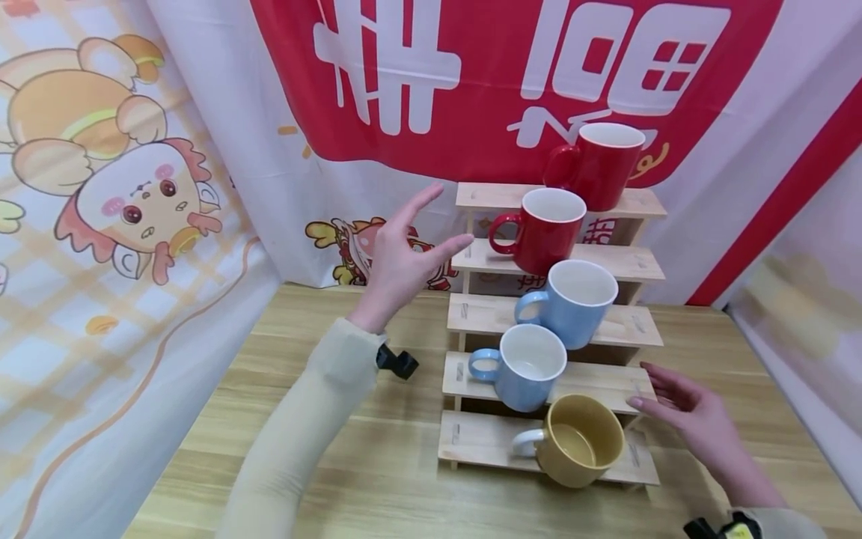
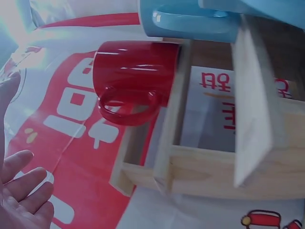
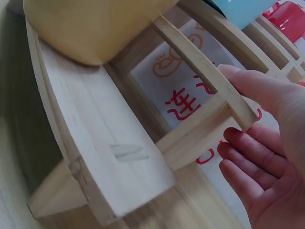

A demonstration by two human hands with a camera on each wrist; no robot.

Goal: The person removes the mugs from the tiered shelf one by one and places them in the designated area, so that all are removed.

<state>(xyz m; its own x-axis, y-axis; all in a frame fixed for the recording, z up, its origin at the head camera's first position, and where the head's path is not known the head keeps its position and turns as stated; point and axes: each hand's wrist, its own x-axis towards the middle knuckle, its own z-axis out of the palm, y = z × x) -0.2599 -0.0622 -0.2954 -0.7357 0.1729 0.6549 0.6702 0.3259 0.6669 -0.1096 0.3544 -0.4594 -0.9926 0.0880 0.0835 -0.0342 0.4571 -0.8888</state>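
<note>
A stepped wooden rack (image 1: 485, 438) bears mugs on its several steps. At the top is one red mug (image 1: 609, 168), with another red mug (image 1: 548, 232) a step lower. Below them come a light blue mug (image 1: 579, 307), a second light blue mug (image 1: 528, 370) and, on the lowest step, a mustard-yellow mug (image 1: 582, 442) with a white handle. My left hand (image 1: 404, 258) hovers left of the upper steps, thumb and index finger spread, holding nothing. My right hand (image 1: 690, 419) holds the right end of the second-lowest step, thumb on the board (image 3: 209, 71) and fingers beside its end.
The rack stands on a wood-grain table (image 1: 377, 449). Behind it hangs a white cloth with a red printed panel (image 1: 485, 97). A cartoon-printed cloth (image 1: 135, 195) closes the left side, and a pale cloth (image 1: 801, 329) hangs at the right.
</note>
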